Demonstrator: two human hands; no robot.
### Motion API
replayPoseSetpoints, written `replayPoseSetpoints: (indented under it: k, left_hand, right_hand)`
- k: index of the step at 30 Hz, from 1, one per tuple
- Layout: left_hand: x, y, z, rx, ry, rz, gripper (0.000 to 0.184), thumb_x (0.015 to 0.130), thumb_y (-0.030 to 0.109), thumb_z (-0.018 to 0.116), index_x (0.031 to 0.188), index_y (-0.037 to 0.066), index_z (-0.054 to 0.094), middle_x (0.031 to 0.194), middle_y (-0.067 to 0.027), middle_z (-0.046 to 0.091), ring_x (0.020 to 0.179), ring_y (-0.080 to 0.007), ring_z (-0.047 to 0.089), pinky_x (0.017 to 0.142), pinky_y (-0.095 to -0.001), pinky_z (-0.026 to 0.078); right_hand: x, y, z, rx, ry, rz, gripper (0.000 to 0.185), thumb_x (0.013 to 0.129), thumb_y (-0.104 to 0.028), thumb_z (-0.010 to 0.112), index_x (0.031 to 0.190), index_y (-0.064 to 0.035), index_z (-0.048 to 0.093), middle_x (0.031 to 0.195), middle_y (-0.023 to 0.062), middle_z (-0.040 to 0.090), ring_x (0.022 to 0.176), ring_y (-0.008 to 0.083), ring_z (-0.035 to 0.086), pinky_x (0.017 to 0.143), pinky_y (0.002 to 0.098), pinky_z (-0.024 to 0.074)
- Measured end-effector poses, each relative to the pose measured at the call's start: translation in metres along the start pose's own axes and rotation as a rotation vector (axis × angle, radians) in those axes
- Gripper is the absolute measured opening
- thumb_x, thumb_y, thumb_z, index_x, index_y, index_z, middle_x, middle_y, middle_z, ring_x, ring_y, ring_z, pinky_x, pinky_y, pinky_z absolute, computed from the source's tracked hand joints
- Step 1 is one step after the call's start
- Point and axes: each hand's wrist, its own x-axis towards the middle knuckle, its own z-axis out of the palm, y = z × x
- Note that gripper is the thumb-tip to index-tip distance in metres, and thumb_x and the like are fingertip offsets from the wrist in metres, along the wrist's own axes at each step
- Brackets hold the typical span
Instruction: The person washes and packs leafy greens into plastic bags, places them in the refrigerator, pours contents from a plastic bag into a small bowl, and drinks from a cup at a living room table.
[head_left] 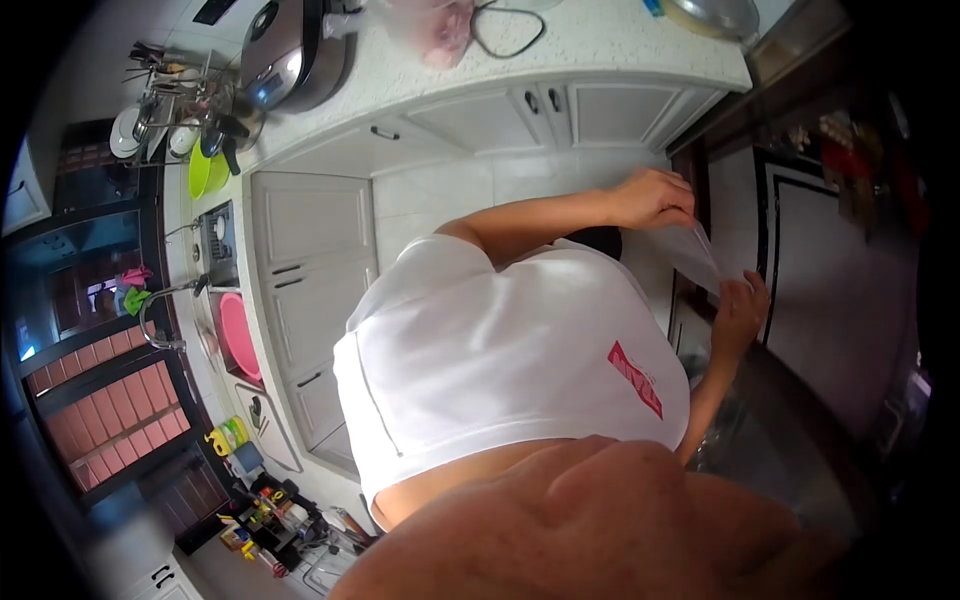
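Note:
My left hand (652,200) is closed, its fingers pinching the upper end of a thin, whitish, see-through sheet (690,253) that looks like plastic film or a flat bag. At the sheet's lower end is my right hand (741,303), fingers bent against its edge. The sheet stretches slantwise between both hands, in front of my white shirt (510,340). Whether anything lies inside it I cannot make out. Both hands are close to a dark-edged piece of furniture (705,185) on the right.
White cabinets (440,130) carry a pale countertop (400,85) with a rice cooker (295,60) and a clear bag of pinkish contents (440,35). To the left are a dish rack (185,105), a green bowl (207,172), a faucet (160,300) and a pink basin (238,335).

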Motion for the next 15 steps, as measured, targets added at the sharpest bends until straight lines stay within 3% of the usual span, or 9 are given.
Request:
replayPoseSetpoints:
  k: [4,6,7,8,9,11,15]
  left_hand:
    - [0.062,-0.039,0.002,-0.049,-0.041,-0.016,0.011,0.075,0.016,0.065,0.075,0.005,0.062,0.071,-0.0095,0.057,0.067,-0.0280,0.055,0.056,-0.0364,0.044]
    - [0.098,-0.053,0.005,-0.047,-0.098,0.014,0.011,0.077,0.016,0.064,0.077,0.005,0.062,0.072,-0.0101,0.057,0.066,-0.0270,0.056,0.055,-0.0346,0.045]
    - [0.115,-0.054,0.003,-0.084,-0.139,-0.035,0.010,0.077,0.014,0.064,0.077,0.004,0.062,0.072,-0.0105,0.057,0.065,-0.0260,0.058,0.056,-0.0324,0.046]
    - [0.126,-0.061,0.005,-0.092,-0.209,-0.217,0.012,0.075,0.017,0.065,0.077,0.005,0.061,0.076,-0.0096,0.059,0.075,-0.0277,0.057,0.064,-0.0382,0.047]
    - [0.138,-0.076,0.007,-0.030,-0.253,-0.221,0.015,0.073,0.017,0.068,0.081,0.005,0.061,0.078,-0.0104,0.059,0.079,-0.0288,0.056,0.066,-0.0375,0.046]
    - [0.167,-0.086,0.014,0.144,-0.165,-0.013,0.027,0.068,0.017,0.071,0.090,0.006,0.061,0.090,-0.0106,0.058,0.090,-0.0298,0.053,0.074,-0.0390,0.043]
    - [0.222,-0.082,0.039,0.285,-0.302,0.172,0.046,0.060,0.017,0.074,0.102,0.009,0.058,0.107,-0.0093,0.051,0.103,-0.0291,0.045,0.084,-0.0415,0.036]
  right_hand:
    - [0.055,0.036,-0.003,-0.198,-0.066,0.011,0.008,0.077,-0.007,0.059,0.082,-0.0004,0.060,0.108,0.0137,0.054,0.104,0.0316,0.048,0.087,0.0383,0.0392]
    - [0.075,0.063,0.006,-0.185,0.014,-0.023,0.007,0.076,-0.005,0.057,0.080,0.0003,0.057,0.104,0.0148,0.054,0.103,0.0326,0.048,0.088,0.0392,0.0386]
    - [0.090,0.065,0.004,-0.149,0.081,0.007,0.006,0.075,-0.005,0.058,0.078,0.0002,0.056,0.101,0.0150,0.054,0.102,0.0332,0.048,0.087,0.0398,0.0386]
    - [0.102,0.063,0.004,-0.109,0.147,0.042,0.006,0.074,-0.005,0.058,0.076,0.0001,0.055,0.097,0.0151,0.053,0.101,0.0338,0.048,0.087,0.0403,0.0386]
    - [0.113,0.065,0.001,-0.098,0.105,0.069,0.007,0.073,-0.005,0.058,0.076,0.0001,0.055,0.095,0.0148,0.053,0.100,0.0337,0.048,0.086,0.0407,0.0388]
    - [0.137,0.069,-0.013,-0.082,0.054,0.057,0.007,0.072,-0.006,0.057,0.075,0.0001,0.054,0.091,0.0141,0.054,0.097,0.0330,0.049,0.085,0.0410,0.0393]
    - [0.176,0.091,0.001,-0.076,-0.001,0.132,0.009,0.072,-0.008,0.057,0.074,-0.0006,0.055,0.089,0.0124,0.052,0.095,0.0302,0.049,0.082,0.0395,0.0395]
